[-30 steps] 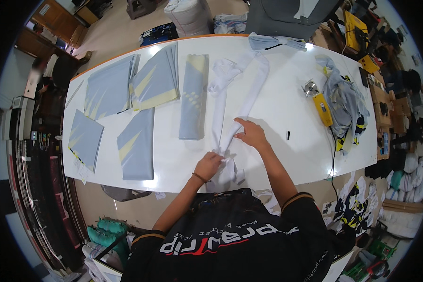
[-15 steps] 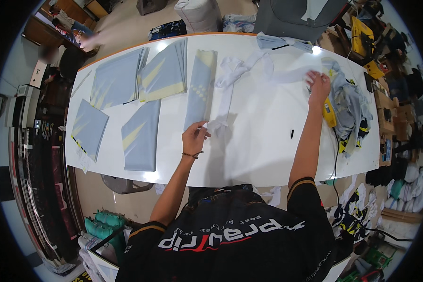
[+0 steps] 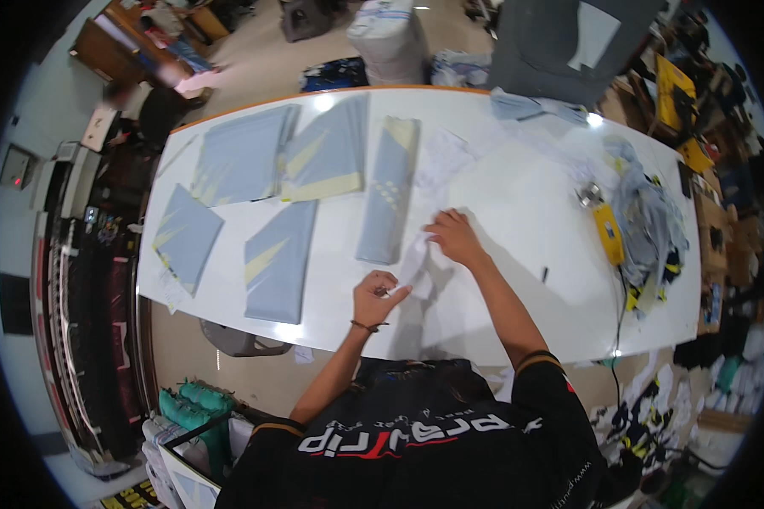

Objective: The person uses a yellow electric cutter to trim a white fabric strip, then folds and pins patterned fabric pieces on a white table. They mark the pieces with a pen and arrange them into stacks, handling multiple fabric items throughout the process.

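Note:
A strip of thin white fabric (image 3: 415, 260) runs between my two hands, over the near middle of the white table (image 3: 501, 314). My left hand (image 3: 377, 297) pinches its nearer end between thumb and fingers. Farther up and to the right, my right hand (image 3: 457, 238) is closed on the same strip. More white fabric (image 3: 446, 157) lies loosely bunched beyond my hands and trails off to the right. Just left of the strip is a long folded grey-blue fabric piece (image 3: 388, 195) with yellow markings.
Stacks of grey-blue fabric panels (image 3: 244, 157) cover the table's left half. At the right lie a yellow-bodied corded power tool (image 3: 607, 233), a heap of grey fabric scraps (image 3: 645, 212) and a small black object (image 3: 545, 274). A grey chair (image 3: 552, 47) stands beyond the far edge.
My right hand has come from the power tool at the right to the strip near my left hand, closing on it. The loose white fabric beyond has shifted. The whole view has moved slightly.

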Action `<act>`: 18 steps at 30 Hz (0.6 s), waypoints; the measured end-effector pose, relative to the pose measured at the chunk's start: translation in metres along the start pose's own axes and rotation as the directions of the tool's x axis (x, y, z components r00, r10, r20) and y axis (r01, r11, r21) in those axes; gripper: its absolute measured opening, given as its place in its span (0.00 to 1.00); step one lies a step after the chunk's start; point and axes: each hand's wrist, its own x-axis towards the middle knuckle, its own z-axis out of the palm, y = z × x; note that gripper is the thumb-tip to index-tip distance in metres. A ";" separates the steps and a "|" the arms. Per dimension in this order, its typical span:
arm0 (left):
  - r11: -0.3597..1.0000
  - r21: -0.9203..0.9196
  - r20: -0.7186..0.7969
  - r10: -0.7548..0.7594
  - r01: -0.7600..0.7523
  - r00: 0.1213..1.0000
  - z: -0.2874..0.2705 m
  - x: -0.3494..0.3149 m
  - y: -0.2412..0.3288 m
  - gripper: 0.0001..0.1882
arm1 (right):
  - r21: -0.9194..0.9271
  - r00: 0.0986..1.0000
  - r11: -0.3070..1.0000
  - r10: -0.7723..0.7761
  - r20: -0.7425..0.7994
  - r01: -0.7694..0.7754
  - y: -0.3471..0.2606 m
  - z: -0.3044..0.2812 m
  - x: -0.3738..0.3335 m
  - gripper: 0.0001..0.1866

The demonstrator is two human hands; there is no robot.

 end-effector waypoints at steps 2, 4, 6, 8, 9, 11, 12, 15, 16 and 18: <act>0.984 0.176 -0.048 -0.002 0.010 0.999 -0.018 0.000 -0.003 0.11 | -0.072 1.000 0.997 0.024 0.008 -0.023 0.024 0.003 -0.006 0.14; 0.970 0.234 0.085 0.044 -0.063 0.995 -0.042 -0.002 -0.016 0.12 | -0.134 0.997 0.991 0.016 -0.074 -0.026 0.036 -0.006 -0.025 0.09; 0.913 0.407 0.149 -0.052 -0.014 0.987 -0.062 -0.003 -0.017 0.11 | -0.039 0.990 0.990 0.132 -0.056 -0.134 0.043 -0.032 -0.048 0.08; 0.856 0.516 0.125 -0.103 0.024 0.987 -0.071 -0.012 -0.023 0.10 | -0.037 0.981 0.981 0.193 -0.012 -0.193 0.041 -0.063 -0.068 0.06; 0.821 0.569 0.107 -0.119 0.037 0.987 -0.074 -0.015 -0.026 0.10 | -0.033 0.970 0.970 0.240 0.020 -0.240 0.040 -0.071 -0.087 0.05; 0.658 0.752 0.020 -0.092 0.046 0.996 -0.077 -0.014 -0.030 0.14 | -0.176 0.964 0.953 0.260 0.057 -0.247 0.052 -0.083 -0.106 0.04; 0.615 0.789 -0.009 -0.010 0.013 1.000 -0.082 -0.015 -0.037 0.16 | -0.244 0.955 0.937 0.280 0.093 -0.251 0.055 -0.087 -0.119 0.04; 0.512 0.859 -0.055 0.129 -0.019 0.990 -0.099 -0.015 -0.038 0.16 | -0.149 0.931 0.920 0.366 -0.003 -0.363 0.047 -0.093 -0.146 0.03; 0.515 0.857 -0.094 0.158 -0.001 0.983 -0.102 -0.016 -0.036 0.17 | -0.074 0.922 0.919 0.385 -0.034 -0.387 0.038 -0.092 -0.146 0.04; 0.498 0.865 -0.160 0.151 0.064 0.976 -0.115 -0.021 -0.045 0.16 | 0.089 0.916 0.916 0.397 -0.066 -0.390 0.015 -0.084 -0.135 0.07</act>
